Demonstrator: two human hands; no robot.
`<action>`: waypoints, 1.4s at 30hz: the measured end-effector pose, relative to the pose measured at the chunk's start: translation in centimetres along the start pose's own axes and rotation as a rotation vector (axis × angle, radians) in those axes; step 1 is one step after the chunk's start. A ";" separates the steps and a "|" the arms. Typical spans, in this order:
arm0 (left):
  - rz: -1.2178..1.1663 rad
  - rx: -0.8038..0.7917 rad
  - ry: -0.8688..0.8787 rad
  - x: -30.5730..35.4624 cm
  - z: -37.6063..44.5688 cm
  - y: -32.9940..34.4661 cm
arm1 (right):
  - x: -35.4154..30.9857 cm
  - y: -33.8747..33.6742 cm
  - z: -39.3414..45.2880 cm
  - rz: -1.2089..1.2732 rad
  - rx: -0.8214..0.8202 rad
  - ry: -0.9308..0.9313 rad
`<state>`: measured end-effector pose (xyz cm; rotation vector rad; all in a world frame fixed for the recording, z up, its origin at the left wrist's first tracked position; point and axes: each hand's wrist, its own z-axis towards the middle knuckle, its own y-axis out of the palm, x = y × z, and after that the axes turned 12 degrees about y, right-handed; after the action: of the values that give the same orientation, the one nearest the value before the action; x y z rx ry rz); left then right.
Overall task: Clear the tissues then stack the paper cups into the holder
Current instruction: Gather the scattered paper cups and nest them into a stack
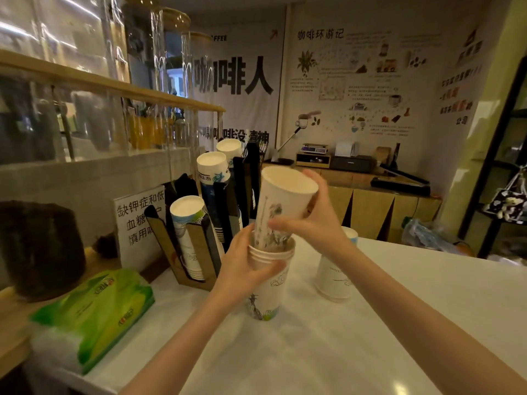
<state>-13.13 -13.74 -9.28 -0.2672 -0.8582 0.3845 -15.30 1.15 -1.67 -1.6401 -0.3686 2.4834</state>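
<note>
Your right hand [310, 220] grips a tilted cup [282, 198], its base inside the stack [269, 277] your left hand [245, 269] clasps on the counter [399, 323]. Holder [188, 246] behind; tissue pack [94, 312] left.

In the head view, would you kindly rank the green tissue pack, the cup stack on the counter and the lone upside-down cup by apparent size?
1. Tissue pack, though it lies nearest the camera.
2. Cup stack.
3. Upside-down cup, clearly smallest.
</note>
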 end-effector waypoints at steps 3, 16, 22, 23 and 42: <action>-0.066 0.017 -0.031 0.0 -0.1 0.2 | 2.1 1.4 -0.8 -0.075 -0.098 0.091; -0.134 -0.005 -0.126 -1.5 -1.5 1.4 | 4.8 1.5 -1.8 -0.211 -0.212 0.255; -0.095 -0.221 -0.142 -3.7 -3.5 2.5 | 5.5 0.7 -2.4 -0.191 -0.147 0.259; -0.093 -0.231 -0.144 -3.8 -3.4 2.4 | 5.5 0.5 -2.5 -0.188 -0.122 0.258; -0.479 0.120 0.044 6.4 10.1 -0.8 | 3.8 -9.0 -0.9 -0.058 -0.034 0.112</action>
<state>-16.98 -10.97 1.68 0.0452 -0.8228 -0.0176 -16.11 10.83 -2.86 -1.7463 -0.4400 2.3445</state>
